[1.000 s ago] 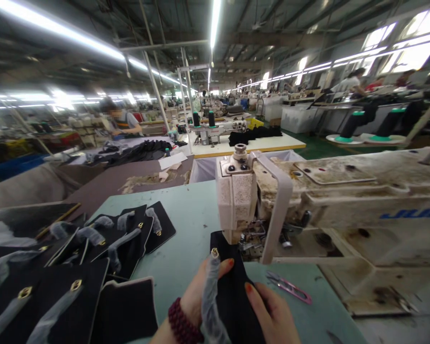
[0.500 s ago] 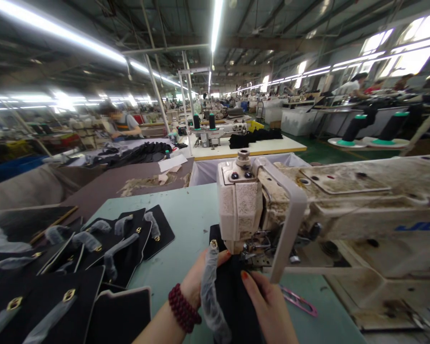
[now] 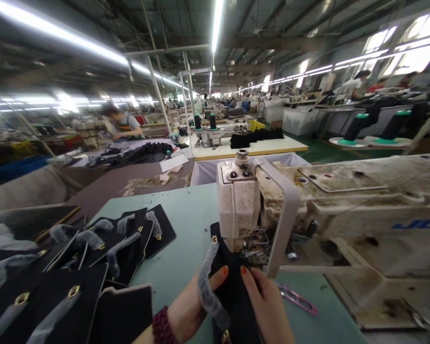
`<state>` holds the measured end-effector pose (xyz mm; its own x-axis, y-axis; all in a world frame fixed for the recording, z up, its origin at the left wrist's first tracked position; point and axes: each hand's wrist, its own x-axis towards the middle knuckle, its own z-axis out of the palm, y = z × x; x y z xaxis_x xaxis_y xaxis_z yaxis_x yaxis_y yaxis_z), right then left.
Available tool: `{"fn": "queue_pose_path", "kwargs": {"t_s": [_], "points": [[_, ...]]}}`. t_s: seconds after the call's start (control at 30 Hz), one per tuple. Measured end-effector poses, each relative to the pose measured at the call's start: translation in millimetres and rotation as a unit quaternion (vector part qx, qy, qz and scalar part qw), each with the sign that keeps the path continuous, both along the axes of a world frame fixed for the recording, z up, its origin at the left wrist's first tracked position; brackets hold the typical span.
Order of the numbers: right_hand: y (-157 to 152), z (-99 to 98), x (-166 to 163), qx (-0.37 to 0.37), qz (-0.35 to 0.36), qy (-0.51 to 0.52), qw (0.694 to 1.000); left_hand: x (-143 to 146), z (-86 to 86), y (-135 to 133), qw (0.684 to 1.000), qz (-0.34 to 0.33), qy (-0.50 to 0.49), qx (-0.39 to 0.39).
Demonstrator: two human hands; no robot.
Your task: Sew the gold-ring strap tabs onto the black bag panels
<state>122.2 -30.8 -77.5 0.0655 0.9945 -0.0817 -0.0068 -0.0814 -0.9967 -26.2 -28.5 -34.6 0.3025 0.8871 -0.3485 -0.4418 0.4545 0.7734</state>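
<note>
A black fabric panel (image 3: 232, 296) runs under the head of a white, stained sewing machine (image 3: 238, 200). On it lies a plastic-wrapped strap handle (image 3: 207, 282) with gold metal rings at its ends. My left hand (image 3: 189, 306), a dark red bead bracelet at its wrist, grips the panel's left side, thumb on top and fingers hidden beneath. On the right edge my right hand (image 3: 267, 303) holds the same panel, its thumb or fingertip close to the presser foot. The needle area is mostly hidden by the machine head.
Several black panels with wrapped straps (image 3: 129, 243) lie stacked at left on the pale green tabletop (image 3: 186, 215). Pink thread snips (image 3: 297, 298) lie right of my right hand. Thread cones (image 3: 394, 126) stand at the far right. A co-worker (image 3: 125, 124) sits beyond, at left.
The panel and strap have shifted, so the strap's lower gold ring now shows. My left hand has drawn back from the machine head, lower and slightly left. My right hand stays almost in place.
</note>
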Motion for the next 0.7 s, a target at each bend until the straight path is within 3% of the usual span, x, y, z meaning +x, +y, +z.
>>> {"fn": "queue_pose_path", "kwargs": {"t_s": [0.23,0.43,0.6,0.7], "points": [[2.5,-5.3,-1.3,-0.009,0.015,-0.007,1.0,16.2,-4.7,13.9,0.998,0.003,-0.062,0.002],[7.6,-6.0,8.1,-0.016,0.088,-0.026,0.996,13.3,-4.6,22.3,0.999,-0.012,-0.046,0.009],[6.1,-10.5,2.7,-0.016,0.089,-0.045,0.995,13.1,3.2,24.8,0.999,-0.015,-0.03,-0.002],[-1.0,-2.3,8.2,-0.017,0.102,-0.048,0.993,12.8,9.9,25.5,1.0,-0.009,-0.027,-0.013]]}}
